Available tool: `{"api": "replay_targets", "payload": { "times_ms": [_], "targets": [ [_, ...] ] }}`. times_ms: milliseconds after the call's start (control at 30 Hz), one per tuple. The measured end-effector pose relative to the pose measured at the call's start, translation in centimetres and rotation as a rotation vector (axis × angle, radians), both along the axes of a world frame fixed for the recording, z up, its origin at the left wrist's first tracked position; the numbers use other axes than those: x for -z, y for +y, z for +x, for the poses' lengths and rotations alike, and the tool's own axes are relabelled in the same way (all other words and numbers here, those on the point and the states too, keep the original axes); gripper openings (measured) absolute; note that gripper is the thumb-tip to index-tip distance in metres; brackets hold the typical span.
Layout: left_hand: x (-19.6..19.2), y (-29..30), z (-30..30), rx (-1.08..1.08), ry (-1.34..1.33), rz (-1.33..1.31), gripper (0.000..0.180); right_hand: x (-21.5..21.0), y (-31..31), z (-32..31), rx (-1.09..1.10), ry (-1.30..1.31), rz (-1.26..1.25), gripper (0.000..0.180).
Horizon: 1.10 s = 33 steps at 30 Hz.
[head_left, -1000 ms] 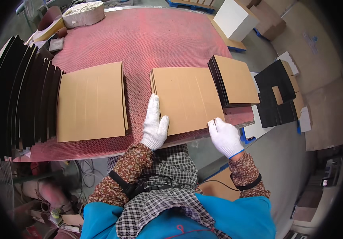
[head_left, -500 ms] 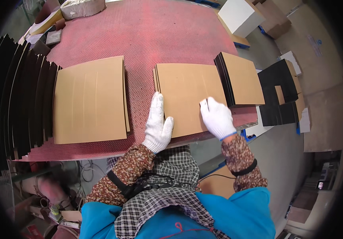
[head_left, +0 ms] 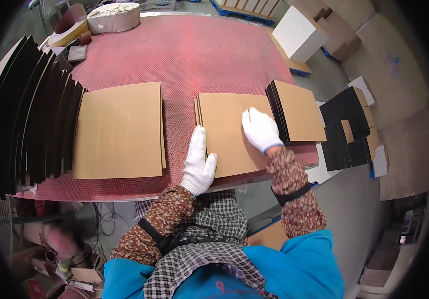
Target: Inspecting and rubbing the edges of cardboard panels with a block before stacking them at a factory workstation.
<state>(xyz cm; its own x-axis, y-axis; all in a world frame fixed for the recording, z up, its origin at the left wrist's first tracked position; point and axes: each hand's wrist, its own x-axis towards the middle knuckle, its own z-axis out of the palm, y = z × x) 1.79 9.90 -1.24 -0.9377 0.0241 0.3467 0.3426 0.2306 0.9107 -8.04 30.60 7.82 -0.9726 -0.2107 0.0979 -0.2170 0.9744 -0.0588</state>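
Observation:
A small stack of tan boards (head_left: 229, 152) lies in front of me on the red mesh-covered table (head_left: 189, 50). My left hand (head_left: 197, 167), in a white knit glove, rests along the stack's left edge, its fingers straight and the thumb apart on the top board. My right hand (head_left: 261, 130), gloved the same way, is closed and curled down onto the upper right part of that board. Whatever it may hold is hidden under the fingers. Close on the right is another stack of tan boards with black edges (head_left: 301, 112).
More tan boards (head_left: 120, 132) lie to the left. Beyond them stands a long row of dark boards (head_left: 22, 114) on edge. Rolls of abrasive-looking material (head_left: 70, 25) and a wrapped round bundle (head_left: 114, 18) sit at the far left. Black boxes (head_left: 346, 127) stand off the table's right side.
My right hand has slid up and slightly left across the top board, still closed. My left hand stays at the left edge. The whole view has shifted a little.

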Motion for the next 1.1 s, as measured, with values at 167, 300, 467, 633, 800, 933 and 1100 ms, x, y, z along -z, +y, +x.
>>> {"api": "replay_targets", "payload": {
  "times_ms": [167, 300, 467, 633, 800, 933, 1100],
  "targets": [
    [-0.1, 0.6, 0.1, 0.000, 0.017, -0.011, 0.074, -3.3, 0.1, 8.9, 0.167, -0.162, -0.017, 0.035],
    [-0.1, 0.2, 0.1, -0.006, 0.022, -0.023, 0.074, -4.4, -0.1, 13.1, 0.151, -0.284, 0.037, 0.036],
    [-0.2, 0.8, -0.3, -0.007, 0.026, -0.040, 0.074, -3.4, -1.5, 14.2, -0.053, -0.108, 0.048, 0.022],
    [-0.4, 0.6, -0.1, -0.008, 0.036, -0.033, 0.075, -1.4, -1.1, 12.4, -0.233, 0.087, 0.203, 0.028],
    [-0.8, 0.2, 0.3, -0.001, 0.013, -0.061, 0.076, -1.8, -3.4, 7.3, 0.084, -0.092, 0.014, 0.030],
    [-1.0, 0.2, 0.5, 0.003, 0.004, -0.069, 0.076, -1.8, -4.0, 0.7, 0.063, -0.069, -0.044, 0.036],
    [-0.9, 0.6, 0.4, 0.016, 0.002, -0.042, 0.075, -0.8, -3.4, -3.7, 0.063, 0.017, -0.053, 0.038]
  ]
}}
